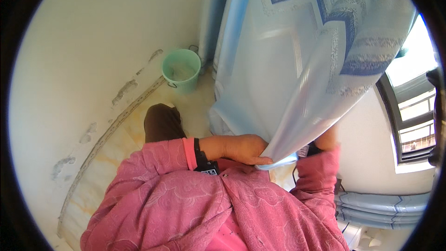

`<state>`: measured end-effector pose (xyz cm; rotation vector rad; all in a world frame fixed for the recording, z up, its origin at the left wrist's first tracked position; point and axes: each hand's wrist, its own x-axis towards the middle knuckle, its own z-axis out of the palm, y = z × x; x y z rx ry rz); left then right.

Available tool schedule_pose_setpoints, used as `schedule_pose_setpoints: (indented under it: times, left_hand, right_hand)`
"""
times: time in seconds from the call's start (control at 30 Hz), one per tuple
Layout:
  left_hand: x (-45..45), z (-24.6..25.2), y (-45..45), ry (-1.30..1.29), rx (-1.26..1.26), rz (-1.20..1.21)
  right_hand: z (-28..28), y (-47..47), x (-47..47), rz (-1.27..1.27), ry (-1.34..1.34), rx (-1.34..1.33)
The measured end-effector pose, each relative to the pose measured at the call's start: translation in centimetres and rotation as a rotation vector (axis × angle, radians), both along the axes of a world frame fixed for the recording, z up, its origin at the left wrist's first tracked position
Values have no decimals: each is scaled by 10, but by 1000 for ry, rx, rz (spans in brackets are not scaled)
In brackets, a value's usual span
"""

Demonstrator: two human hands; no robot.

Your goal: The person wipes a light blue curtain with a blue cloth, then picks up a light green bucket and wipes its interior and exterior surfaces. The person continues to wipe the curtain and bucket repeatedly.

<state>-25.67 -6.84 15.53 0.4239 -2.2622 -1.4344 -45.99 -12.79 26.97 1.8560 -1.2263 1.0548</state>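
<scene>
A large light-blue and white fabric (278, 48), patterned with dark-blue zigzags and grey speckled bands, spreads before me like a hanging curtain. My left hand (249, 148) pinches its lower edge in front of my chest, the thumb lying over the gathered cloth. On that wrist is a black band with a device (207, 162). My right hand (327, 138) is raised on the other side of the fabric, blurred and mostly covered by it. Its fingers are hidden, so what they grip does not show.
A green bucket (182, 71) with pale contents stands on the marbled floor against the left wall (97, 42), whose plaster is peeling. A dark-framed window (406, 122) is at right. Below it lies a stack of folded blue-grey fabric (383, 209).
</scene>
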Motion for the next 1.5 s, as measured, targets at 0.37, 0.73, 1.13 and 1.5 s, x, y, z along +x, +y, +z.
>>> schedule_pose_setpoints:
  times: [0.37,0.73,1.13,1.5]
  left_hand:
    - [27,-35,-11,-48,-77,298]
    - [40,-66,-39,87,-67,615]
    - [47,-73,-44,112,81,615]
    - [32,-4,-88,25,26,629]
  right_hand:
    - [-14,26,-41,588,-872,743]
    - [-182,57,10,367,-113,1445]
    - [-201,46,-24,338,-41,1004]
    - [-218,77,-125,512,-1173,1202]
